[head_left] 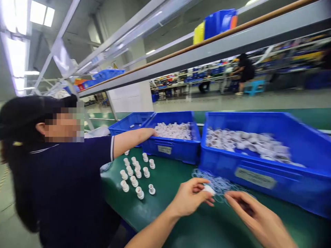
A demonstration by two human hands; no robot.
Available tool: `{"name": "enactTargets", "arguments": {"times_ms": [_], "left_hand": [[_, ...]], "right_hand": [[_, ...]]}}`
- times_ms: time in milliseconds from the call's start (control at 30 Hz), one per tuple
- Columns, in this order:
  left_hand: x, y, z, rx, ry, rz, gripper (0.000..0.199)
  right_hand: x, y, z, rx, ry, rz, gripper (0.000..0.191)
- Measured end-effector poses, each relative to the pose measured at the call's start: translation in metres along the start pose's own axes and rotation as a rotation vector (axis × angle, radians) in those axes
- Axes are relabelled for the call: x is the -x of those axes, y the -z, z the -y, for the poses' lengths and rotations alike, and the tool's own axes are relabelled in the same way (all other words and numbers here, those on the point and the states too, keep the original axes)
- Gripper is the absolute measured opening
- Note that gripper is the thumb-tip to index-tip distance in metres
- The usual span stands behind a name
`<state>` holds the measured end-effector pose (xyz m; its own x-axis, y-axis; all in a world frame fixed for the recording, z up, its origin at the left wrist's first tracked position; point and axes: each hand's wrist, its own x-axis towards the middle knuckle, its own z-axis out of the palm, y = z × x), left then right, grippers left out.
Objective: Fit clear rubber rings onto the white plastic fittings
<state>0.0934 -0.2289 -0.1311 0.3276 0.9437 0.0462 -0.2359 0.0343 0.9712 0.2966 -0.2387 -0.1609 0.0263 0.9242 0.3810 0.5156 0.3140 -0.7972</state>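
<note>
My left hand (190,196) is closed on a small white part (209,189), held between thumb and fingers above the green table. To its right, my right hand (252,212) has its thumb and index finger pressed together at the edge of a tangle of thin pale-blue rings (219,182); whatever it pinches is too small to make out. Behind both hands stands a blue bin (224,163) holding many white ring-shaped parts (243,139).
Several white flanged cylinders (139,193) stand upright on the green table (168,182) at left. A person (69,182) beside me reaches into a second blue bin (176,150) of small white parts. Another blue bin (121,127) stands farther left. A shelf rail (181,57) crosses above.
</note>
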Motion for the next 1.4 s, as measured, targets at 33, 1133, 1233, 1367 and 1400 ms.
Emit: {"name": "enactTargets", "arguments": {"times_ms": [33, 1133, 1233, 1367, 1400], "left_hand": [[0.002, 0.004, 0.010, 0.016, 0.026, 0.001, 0.070], [0.007, 0.010, 0.024, 0.222, 0.174, 0.111, 0.050], [0.006, 0.010, 0.031, 0.254, 0.167, 0.176, 0.049], [0.004, 0.012, 0.042, 0.349, 0.180, 0.270, 0.052], [0.004, 0.013, 0.044, 0.383, 0.195, 0.292, 0.053]], "right_hand": [[0.004, 0.002, 0.003, -0.017, -0.022, 0.035, 0.043], [0.018, -0.007, 0.014, -0.015, -0.107, 0.364, 0.039], [0.017, -0.007, 0.015, -0.103, -0.168, 0.403, 0.038], [0.015, -0.004, 0.019, -0.215, -0.176, 0.478, 0.038], [0.015, -0.002, 0.020, -0.244, -0.181, 0.496, 0.037]]}}
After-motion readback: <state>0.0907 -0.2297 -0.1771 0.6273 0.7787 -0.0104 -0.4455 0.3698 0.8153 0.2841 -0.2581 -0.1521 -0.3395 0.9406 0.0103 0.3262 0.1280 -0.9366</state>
